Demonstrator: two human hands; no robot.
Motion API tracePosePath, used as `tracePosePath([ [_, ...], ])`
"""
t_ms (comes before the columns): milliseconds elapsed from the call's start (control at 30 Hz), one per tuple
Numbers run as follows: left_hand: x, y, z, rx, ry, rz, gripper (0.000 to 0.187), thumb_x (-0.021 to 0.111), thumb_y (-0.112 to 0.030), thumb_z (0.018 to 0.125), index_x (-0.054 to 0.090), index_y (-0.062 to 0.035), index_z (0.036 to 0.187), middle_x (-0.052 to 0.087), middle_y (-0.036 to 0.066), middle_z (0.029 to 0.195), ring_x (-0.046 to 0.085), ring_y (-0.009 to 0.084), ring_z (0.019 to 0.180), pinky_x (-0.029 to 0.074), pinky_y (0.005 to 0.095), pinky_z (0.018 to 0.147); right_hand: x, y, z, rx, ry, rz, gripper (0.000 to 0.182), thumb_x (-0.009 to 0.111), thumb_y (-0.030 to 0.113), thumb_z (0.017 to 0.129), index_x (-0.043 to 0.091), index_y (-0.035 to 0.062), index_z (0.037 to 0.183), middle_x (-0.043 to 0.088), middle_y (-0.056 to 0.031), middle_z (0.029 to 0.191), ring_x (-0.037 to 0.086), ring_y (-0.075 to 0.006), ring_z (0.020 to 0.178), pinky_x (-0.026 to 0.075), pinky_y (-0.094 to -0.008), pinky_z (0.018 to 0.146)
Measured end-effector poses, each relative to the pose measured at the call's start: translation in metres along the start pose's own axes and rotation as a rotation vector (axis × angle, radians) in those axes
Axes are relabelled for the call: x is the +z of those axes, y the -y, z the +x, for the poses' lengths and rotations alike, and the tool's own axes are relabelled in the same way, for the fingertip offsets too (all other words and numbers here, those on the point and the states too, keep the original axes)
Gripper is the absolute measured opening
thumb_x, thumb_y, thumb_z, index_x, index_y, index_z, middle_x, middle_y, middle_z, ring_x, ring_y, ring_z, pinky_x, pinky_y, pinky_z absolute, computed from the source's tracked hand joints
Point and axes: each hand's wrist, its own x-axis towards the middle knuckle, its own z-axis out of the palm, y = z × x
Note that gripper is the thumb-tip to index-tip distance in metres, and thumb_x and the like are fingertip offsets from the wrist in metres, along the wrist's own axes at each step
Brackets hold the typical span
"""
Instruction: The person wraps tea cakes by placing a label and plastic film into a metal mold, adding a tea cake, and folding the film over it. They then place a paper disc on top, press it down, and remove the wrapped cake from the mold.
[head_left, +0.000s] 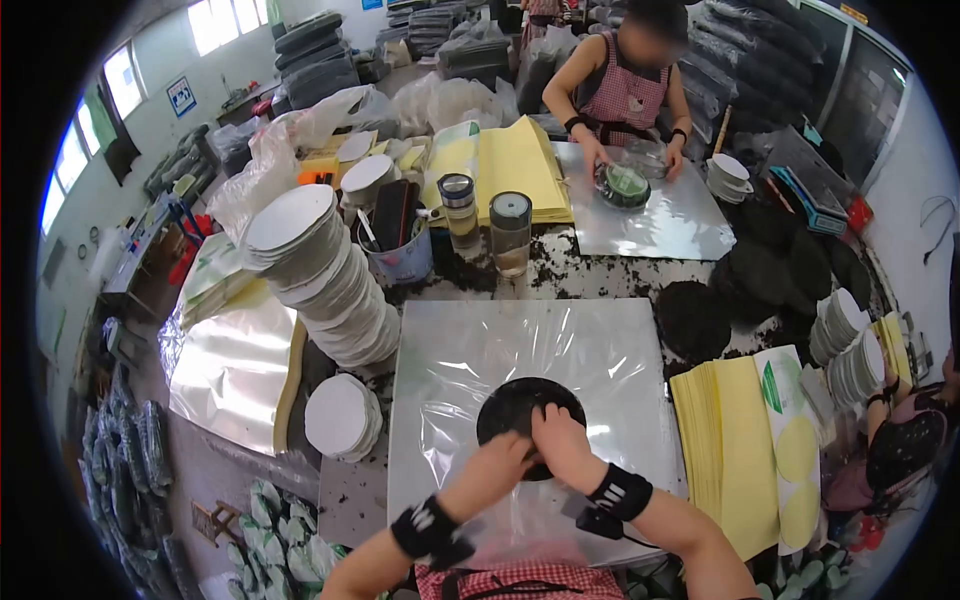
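A round black disc (510, 402) lies on a stack of clear, shiny plastic film sheets (450, 340) right in front of me. My left hand (495, 465) is at the disc's lower left, its fingers curled in against it. Bent fingers of my right hand (562, 440) press onto the disc's right half. Both hands nearly meet over the disc and cover its lower part; the fingertips are partly hidden. Each wrist wears a black band. To the left stand a tall pile of white round discs (335, 300) and a shorter white pile (340, 418).
Yellow paper sheets (720, 430) and a label sheet with round stickers (795, 450) lie to the right. Dark discs (695, 320) sit behind them. Two drink bottles (511, 235) and a bucket (402, 258) stand beyond the film. Across the table, a co-worker (635, 95) handles a wrapped disc.
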Motion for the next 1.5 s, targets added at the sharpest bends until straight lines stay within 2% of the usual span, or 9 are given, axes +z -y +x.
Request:
tracePosePath([
  [367, -0.019, -0.04, -0.161, 0.262, -0.353, 0.147, 0.022, 0.069, -0.023, 0.084, 0.075, -0.0065, 0.096, 0.067, 0.008, 0.118, 0.064, 0.028, 0.108, 0.051, 0.0412, 0.084, 0.014, 0.006, 0.003, -0.256, -0.096, 0.082, 0.095, 0.086, 0.044, 0.066, 0.044, 0.025, 0.149, 0.04, -0.0166, 0.151, 0.034, -0.0394, 0.142, 0.032, -0.0663, 0.109],
  [467, 0.0, -0.031, -0.174, 0.613, 0.26, -0.22, 0.045, 0.067, -0.029, 0.089, 0.064, -0.0061, 0.128, 0.063, 0.015, 0.127, 0.063, 0.0278, 0.116, 0.051, 0.0455, 0.091, 0.008, 0.012, 0.003, -0.226, -0.033, 0.025, 0.096, 0.088, 0.042, 0.065, 0.044, 0.0236, 0.149, 0.038, -0.0185, 0.152, 0.034, -0.0422, 0.141, 0.035, -0.0695, 0.104],
  [533, 0.031, 0.019, -0.16, -0.001, 0.315, -0.139, 0.064, 0.073, -0.033, 0.086, 0.053, -0.0014, 0.137, 0.059, 0.018, 0.131, 0.058, 0.0333, 0.124, 0.047, 0.0488, 0.1, -0.007, 0.022, 0.005, -0.178, 0.091, -0.014, 0.089, 0.084, 0.039, 0.072, 0.043, 0.0211, 0.149, 0.038, -0.0198, 0.152, 0.034, -0.044, 0.141, 0.037, -0.0705, 0.102],
  [667, 0.032, 0.041, -0.081, 0.114, -0.511, 0.211, 0.074, 0.086, -0.034, 0.07, 0.053, 0.0028, 0.126, 0.053, 0.023, 0.137, 0.05, 0.0406, 0.13, 0.036, 0.0535, 0.112, 0.023, 0.036, 0.003, -0.063, -0.035, 0.021, 0.073, 0.074, 0.024, 0.079, 0.047, 0.0199, 0.146, 0.039, -0.0224, 0.15, 0.04, -0.0456, 0.136, 0.046, -0.0604, 0.097],
  [900, 0.046, 0.007, -0.032, 0.12, -0.418, 0.103, 0.085, 0.086, -0.056, 0.066, 0.053, 0.0039, 0.117, 0.064, 0.02, 0.124, 0.062, 0.0341, 0.12, 0.041, 0.0479, 0.108, -0.012, -0.037, -0.112, 0.415, -0.741, 0.174, 0.062, 0.077, 0.021, 0.075, 0.054, -0.0027, 0.128, 0.056, -0.0233, 0.129, 0.052, -0.042, 0.123, 0.044, -0.0476, 0.103],
  [1067, 0.033, 0.007, -0.026, 0.118, -0.377, 0.077, 0.065, 0.086, -0.051, 0.067, 0.06, -0.0016, 0.103, 0.07, 0.011, 0.102, 0.067, 0.0306, 0.107, 0.047, 0.0439, 0.097, -0.024, -0.092, -0.175, 0.486, -0.327, 1.427, 0.024, 0.064, 0.008, 0.091, 0.059, 0.0014, 0.113, 0.065, -0.0067, 0.074, 0.065, -0.0237, 0.066, 0.055, -0.0355, 0.061],
  [1200, 0.042, 0.009, -0.028, -0.028, -0.476, 0.034, 0.037, 0.082, -0.035, 0.076, 0.062, -0.0065, 0.091, 0.066, 0.007, 0.083, 0.067, 0.0279, 0.085, 0.049, 0.0392, 0.079, -0.01, -0.109, -0.144, 0.635, -0.566, 1.798, 0.025, 0.07, -0.004, 0.084, 0.061, 0.0035, 0.106, 0.064, -0.0046, 0.082, 0.061, -0.0144, 0.071, 0.054, -0.0278, 0.069],
  [1333, 0.036, -0.022, -0.014, -0.347, -0.59, -0.018, 0.025, 0.077, -0.012, 0.078, 0.057, -0.0062, 0.092, 0.057, 0.01, 0.084, 0.057, 0.0305, 0.077, 0.044, 0.0414, 0.067, 0.071, -0.049, -0.103, 0.09, -0.386, 1.769, 0.122, 0.09, 0.003, 0.068, 0.01, 0.0044, 0.16, 0.037, -0.0161, 0.155, 0.032, -0.0266, 0.147, 0.034, -0.044, 0.116],
  [1500, 0.036, -0.017, -0.018, -0.397, -0.428, -0.007, 0.036, 0.076, -0.009, 0.075, 0.057, -0.0048, 0.106, 0.058, 0.013, 0.101, 0.055, 0.0344, 0.094, 0.043, 0.0441, 0.081, -0.013, -0.004, -0.026, 0.018, -0.802, 0.83, 0.084, 0.083, 0.009, 0.073, 0.042, 0.0075, 0.147, 0.049, -0.0193, 0.142, 0.046, -0.0357, 0.134, 0.041, -0.0454, 0.11],
])
